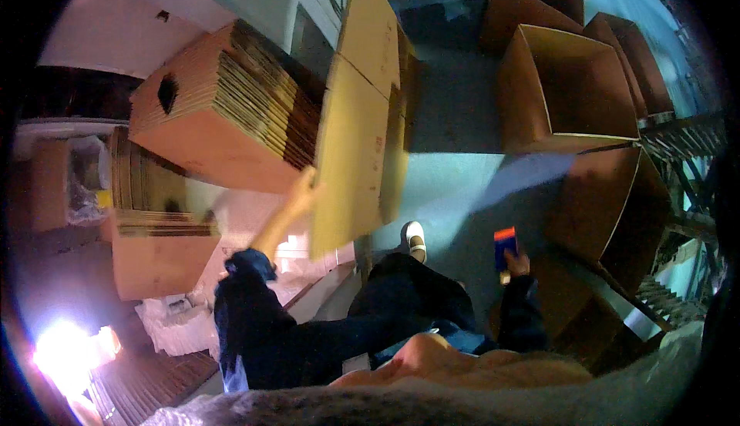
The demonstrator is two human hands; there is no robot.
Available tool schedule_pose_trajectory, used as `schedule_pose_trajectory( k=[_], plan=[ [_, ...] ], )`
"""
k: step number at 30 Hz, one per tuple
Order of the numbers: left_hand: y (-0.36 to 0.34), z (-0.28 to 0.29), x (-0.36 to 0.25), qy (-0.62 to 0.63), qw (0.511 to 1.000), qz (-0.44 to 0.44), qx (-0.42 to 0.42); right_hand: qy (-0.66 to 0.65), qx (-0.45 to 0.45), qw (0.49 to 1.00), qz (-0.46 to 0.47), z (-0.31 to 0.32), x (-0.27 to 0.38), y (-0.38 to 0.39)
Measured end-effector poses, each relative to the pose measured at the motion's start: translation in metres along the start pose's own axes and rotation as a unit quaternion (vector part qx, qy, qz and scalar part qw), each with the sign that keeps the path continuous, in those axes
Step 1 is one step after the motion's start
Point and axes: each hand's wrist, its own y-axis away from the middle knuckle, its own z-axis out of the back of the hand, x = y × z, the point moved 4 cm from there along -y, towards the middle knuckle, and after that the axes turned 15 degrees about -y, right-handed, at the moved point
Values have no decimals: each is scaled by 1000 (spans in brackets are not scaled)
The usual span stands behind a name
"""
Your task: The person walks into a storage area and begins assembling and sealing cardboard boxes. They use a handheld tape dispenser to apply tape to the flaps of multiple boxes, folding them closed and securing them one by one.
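My left hand (pixel 306 187) is closed on the left edge of a large flattened cardboard box (pixel 351 149), which stands upright in front of me. Creases and faint print run across its panels, and another flap shows behind it. In my right hand (pixel 518 263), low on the right, is a small dark blue handheld thing (pixel 505 249) with an orange end and a pale tip; its exact kind is unclear. The fingers wrap round its lower part.
A stack of flattened cardboard boxes (pixel 223 110) rises at the left, with more flat cardboard (pixel 166 253) below it. Open cardboard boxes (pixel 532 110) line the right side, beside metal racking (pixel 682 149). A bright lamp (pixel 65 357) glows at lower left.
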Motion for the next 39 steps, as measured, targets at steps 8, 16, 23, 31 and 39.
schedule_pose_trajectory(
  k=[8, 16, 23, 31, 39],
  plan=[
    [149, -85, -102, -16, 995, -76, 70, 77, -11, 982, 172, 31, 280, -111],
    [164, -144, -123, 119, 951, -217, 187, 125, 38, 976, 173, -12, 393, -138],
    [166, -181, -86, 359, 907, -159, 155, 115, 85, 963, 229, -15, 385, -158],
    [180, -121, -74, -13, 987, -139, -79, 176, 75, 963, 189, 8, 362, -155],
    [204, -88, -81, -17, 998, -37, -43, 264, -3, 947, 185, 72, 312, -98]
  ],
)
